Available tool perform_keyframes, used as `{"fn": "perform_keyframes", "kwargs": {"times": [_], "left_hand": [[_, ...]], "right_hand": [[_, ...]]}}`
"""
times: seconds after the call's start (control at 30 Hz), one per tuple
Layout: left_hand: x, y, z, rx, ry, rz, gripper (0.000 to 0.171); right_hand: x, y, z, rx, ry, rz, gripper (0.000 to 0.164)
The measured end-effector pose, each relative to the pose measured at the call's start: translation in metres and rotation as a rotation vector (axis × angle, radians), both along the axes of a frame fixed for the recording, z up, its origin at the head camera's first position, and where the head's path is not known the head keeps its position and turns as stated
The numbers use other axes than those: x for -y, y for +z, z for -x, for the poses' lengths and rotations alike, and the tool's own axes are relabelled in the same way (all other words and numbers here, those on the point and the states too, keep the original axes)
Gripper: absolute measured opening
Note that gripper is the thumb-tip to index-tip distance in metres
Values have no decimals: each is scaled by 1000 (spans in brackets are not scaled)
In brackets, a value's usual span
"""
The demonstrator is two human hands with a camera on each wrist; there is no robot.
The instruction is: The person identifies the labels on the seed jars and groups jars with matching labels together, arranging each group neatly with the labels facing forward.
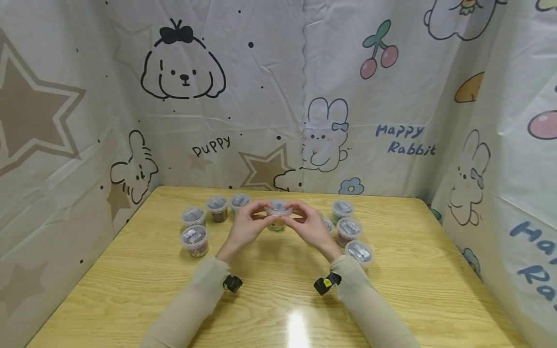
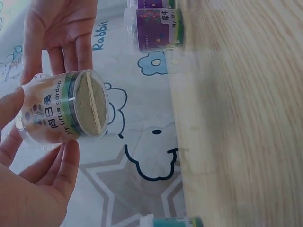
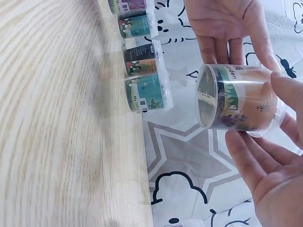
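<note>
Between both hands is a clear plastic planting cup (image 1: 277, 225) with an orange "My little garden" label (image 2: 53, 111). My left hand (image 1: 246, 223) grips it from the left, and my right hand (image 1: 311, 226) from the right, with thumbs on the near side and fingers around the rim. Its clear lid (image 1: 279, 208) is on top. The cup is held up off the table, since the wrist views show its underside (image 3: 207, 106). Through the clear base, a pale stick (image 2: 93, 103) shows lying across the bottom.
Several similar lidded cups (image 1: 195, 240) stand on the wooden table (image 1: 270, 290) to the left. Several more cups (image 1: 348, 232) stand close to the right hand and forearm. A printed cloth (image 1: 261, 111) encloses the table's back and sides.
</note>
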State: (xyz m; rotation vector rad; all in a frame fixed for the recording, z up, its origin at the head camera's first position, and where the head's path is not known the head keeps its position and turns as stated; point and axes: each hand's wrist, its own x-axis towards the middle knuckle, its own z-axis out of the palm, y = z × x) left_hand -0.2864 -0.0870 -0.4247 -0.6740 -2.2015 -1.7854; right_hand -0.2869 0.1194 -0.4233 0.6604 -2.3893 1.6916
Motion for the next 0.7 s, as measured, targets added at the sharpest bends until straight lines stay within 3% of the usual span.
{"fn": "perform_keyframes", "kwargs": {"times": [0.23,0.4,0.47,0.57,0.7], "left_hand": [[1,0,0,6,-44,41,22],[2,6,-1,42,-72,91,27],[2,14,-6,57,-93,105,29],[3,22,-13,64,-124,101,30],[6,14,-8,56,-143,103,30]], "right_hand": [[-3,6,1,29,-17,-21,29],[-6,26,-13,58,17,-59,25],[-8,32,-18,57,42,-52,24],[-10,32,-16,66,81,-32,23],[-15,20,-5,106,116,-29,22]]}}
